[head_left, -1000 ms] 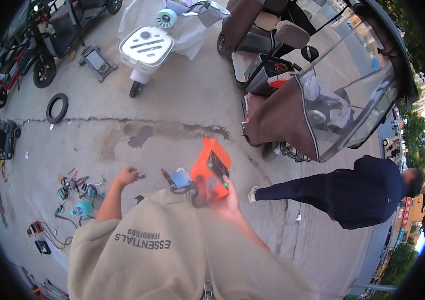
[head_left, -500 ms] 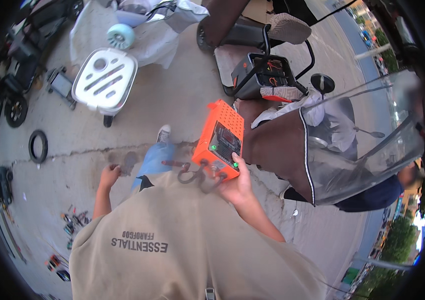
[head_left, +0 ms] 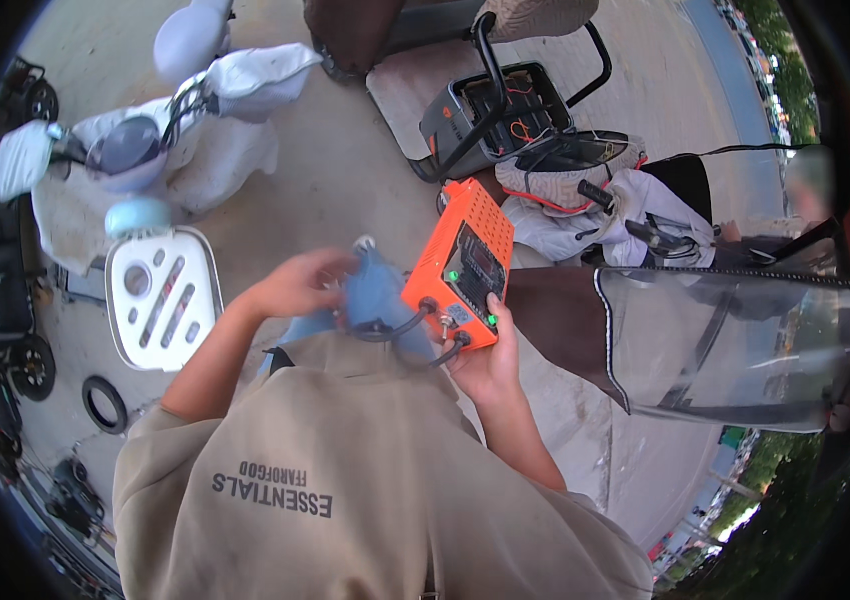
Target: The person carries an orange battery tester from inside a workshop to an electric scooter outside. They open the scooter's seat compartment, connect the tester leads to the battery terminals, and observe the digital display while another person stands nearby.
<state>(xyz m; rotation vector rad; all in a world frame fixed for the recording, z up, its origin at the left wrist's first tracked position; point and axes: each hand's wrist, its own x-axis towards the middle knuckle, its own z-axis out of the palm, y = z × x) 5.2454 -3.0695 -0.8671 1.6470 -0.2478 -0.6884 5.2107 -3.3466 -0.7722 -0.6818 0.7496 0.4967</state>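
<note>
In my right hand [head_left: 486,362] is an orange box-shaped electrical device [head_left: 477,228], gripped by its near end with the thumb on top. It has a vented metal case, a dark panel and green knobs. Dark cables [head_left: 407,327] come out of its near face and loop to the left. My left hand [head_left: 307,284] hovers just left of the device, near those cables; its fingers are smeared by motion, so whether they hold anything is hidden. Ahead of the device stands a scooter's uncovered dark compartment [head_left: 460,120] with orange-red wires inside.
A white slotted scooter basket [head_left: 167,338] stands at the left, beside a scooter with pale covers [head_left: 215,165]. A loose tyre [head_left: 105,404] lies on the ground. At the right hangs a clear plastic screen [head_left: 735,340] joined to a brown cover [head_left: 560,325]. A blurred person [head_left: 810,190] is beyond it.
My left hand has risen from low at the left to beside the device. The view has turned, and the device stays in my right hand.
</note>
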